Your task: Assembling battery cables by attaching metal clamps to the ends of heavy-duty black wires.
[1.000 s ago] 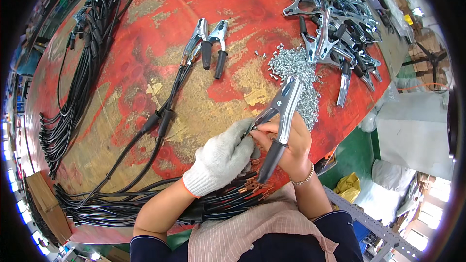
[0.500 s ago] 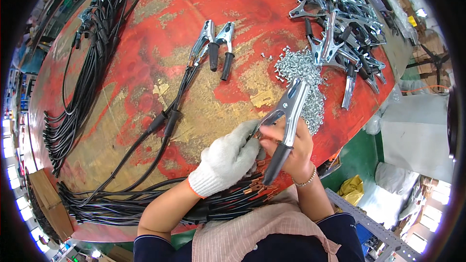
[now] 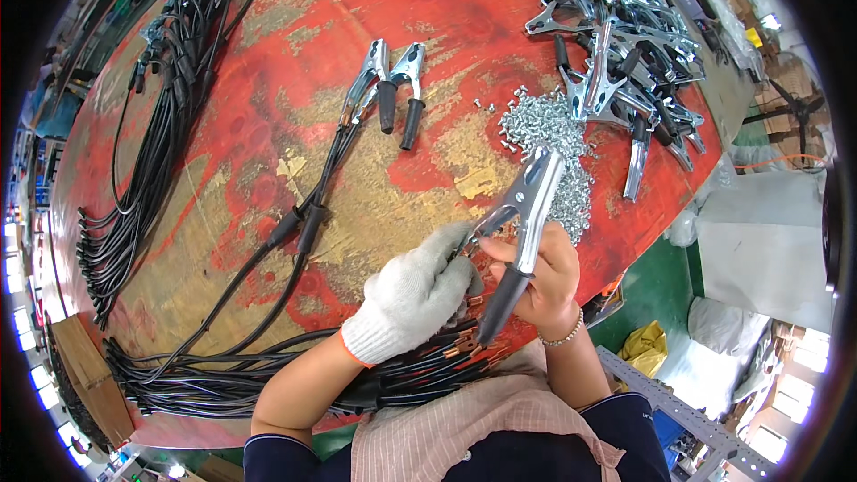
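Observation:
A silver metal clamp (image 3: pixel 533 201) with a black handle sleeve stands tilted between my two hands. In a white knit glove, my left hand (image 3: pixel 412 290) closes on the clamp's other handle end, where a cable end appears to meet it; the fingers partly hide that spot. My bare right hand (image 3: pixel 546 281) pinches at the same handle end from the right, behind the black sleeve. Whatever small part its fingertips hold is too small to make out. Below my hands lie black cables (image 3: pixel 384 388) with copper lugs (image 3: pixel 464 344) at their ends.
Small silver screws (image 3: pixel 540 125) lie heaped beyond my right hand. A pile of clamps (image 3: pixel 625 62) fills the table's far right. Two clamps on cables (image 3: pixel 390 80) rest mid-table. Bundled cables with clamps (image 3: pixel 170 143) lie at left. The red worn table (image 3: pixel 357 187) has a curved right edge.
The clamp and both hands have shifted very slightly. The right fingers have moved a little at the handle end. The grip looks the same otherwise.

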Tool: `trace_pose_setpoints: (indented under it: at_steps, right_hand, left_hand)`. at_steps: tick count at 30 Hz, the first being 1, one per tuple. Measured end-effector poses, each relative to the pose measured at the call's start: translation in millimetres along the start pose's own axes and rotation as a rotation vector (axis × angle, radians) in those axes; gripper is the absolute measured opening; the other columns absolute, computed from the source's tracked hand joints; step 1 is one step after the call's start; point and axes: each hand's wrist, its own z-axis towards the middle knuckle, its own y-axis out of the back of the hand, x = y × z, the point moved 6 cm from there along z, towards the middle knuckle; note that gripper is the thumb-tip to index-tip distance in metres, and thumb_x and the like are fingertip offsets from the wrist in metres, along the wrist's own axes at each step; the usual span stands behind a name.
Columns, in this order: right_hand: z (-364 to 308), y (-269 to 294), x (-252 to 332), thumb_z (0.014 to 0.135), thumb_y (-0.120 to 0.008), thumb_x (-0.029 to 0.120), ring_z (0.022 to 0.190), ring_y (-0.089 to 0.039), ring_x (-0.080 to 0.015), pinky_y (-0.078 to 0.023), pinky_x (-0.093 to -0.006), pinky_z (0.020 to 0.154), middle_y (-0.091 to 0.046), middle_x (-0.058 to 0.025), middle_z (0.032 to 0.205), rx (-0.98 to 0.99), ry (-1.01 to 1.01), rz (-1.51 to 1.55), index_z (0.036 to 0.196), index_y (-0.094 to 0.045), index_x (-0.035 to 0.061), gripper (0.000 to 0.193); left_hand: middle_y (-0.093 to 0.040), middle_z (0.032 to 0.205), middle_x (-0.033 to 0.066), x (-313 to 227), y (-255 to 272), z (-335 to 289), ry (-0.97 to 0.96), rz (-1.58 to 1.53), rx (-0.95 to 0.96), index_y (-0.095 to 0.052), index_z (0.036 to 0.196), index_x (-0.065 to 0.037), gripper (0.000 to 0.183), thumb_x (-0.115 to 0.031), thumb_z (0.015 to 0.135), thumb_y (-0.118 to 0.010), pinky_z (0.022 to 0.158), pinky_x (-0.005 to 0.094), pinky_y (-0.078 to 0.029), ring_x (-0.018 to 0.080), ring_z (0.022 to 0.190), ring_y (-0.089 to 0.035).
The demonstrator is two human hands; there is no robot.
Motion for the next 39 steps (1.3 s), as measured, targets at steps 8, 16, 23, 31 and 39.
trace_pose_setpoints:
  at_steps: [8,16,23,31,39]
  right_hand:
    - [-3,2,0,0.068,-0.081,0.009,0.067,-0.060,-0.0221,-0.044,-0.0317,0.056,-0.066,-0.0031,0.085,-0.029,0.036,-0.008,0.101,-0.075,0.0113,0.034]
    - [0,-1,0,0.066,-0.082,0.008,0.068,-0.061,-0.0221,-0.046,-0.0319,0.058,-0.066,-0.0039,0.088,-0.019,0.012,0.024,0.102,-0.074,0.0103,0.037]
    - [1,-3,1,0.064,-0.083,0.010,0.070,-0.061,-0.0229,-0.047,-0.0317,0.059,-0.065,-0.0042,0.088,0.036,0.007,0.040,0.103,-0.074,0.0103,0.040]
    - [-3,-3,-4,0.064,-0.082,0.009,0.066,-0.060,-0.0227,-0.048,-0.0324,0.059,-0.063,-0.0034,0.079,-0.020,0.009,0.080,0.091,-0.072,0.0079,0.029]
    - [13,46,-90,0.080,-0.076,0.021,0.080,-0.059,-0.0256,-0.050,-0.0367,0.065,-0.061,-0.0076,0.091,-0.081,-0.169,-0.445,0.111,-0.071,0.0164,0.032]
  left_hand:
    - [-0.069,0.079,0.0100,0,1,0,0.014,-0.031,-0.008,-0.048,0.132,-0.003,0.039,-0.016,0.095,-0.048,0.067,0.0356,-0.053,0.0237,0.069,-0.069]
    - [-0.069,0.080,0.0099,4,-2,0,0.072,-0.118,0.028,-0.047,0.133,-0.003,0.040,-0.016,0.095,-0.048,0.067,0.0349,-0.053,0.0230,0.069,-0.069]
    - [-0.069,0.079,0.0090,1,0,-2,-0.021,-0.010,-0.018,-0.049,0.130,-0.002,0.038,-0.015,0.095,-0.049,0.067,0.0337,-0.053,0.0220,0.069,-0.069]
    - [-0.067,0.077,0.0068,-2,1,1,0.000,-0.054,0.000,-0.052,0.127,-0.001,0.034,-0.013,0.095,-0.050,0.062,0.0300,-0.053,0.0154,0.063,-0.066]
    - [-0.068,0.071,0.0092,-20,67,4,-0.074,0.342,-0.501,-0.055,0.124,-0.003,0.033,-0.018,0.095,-0.051,0.059,0.0335,-0.053,0.0210,0.060,-0.067]
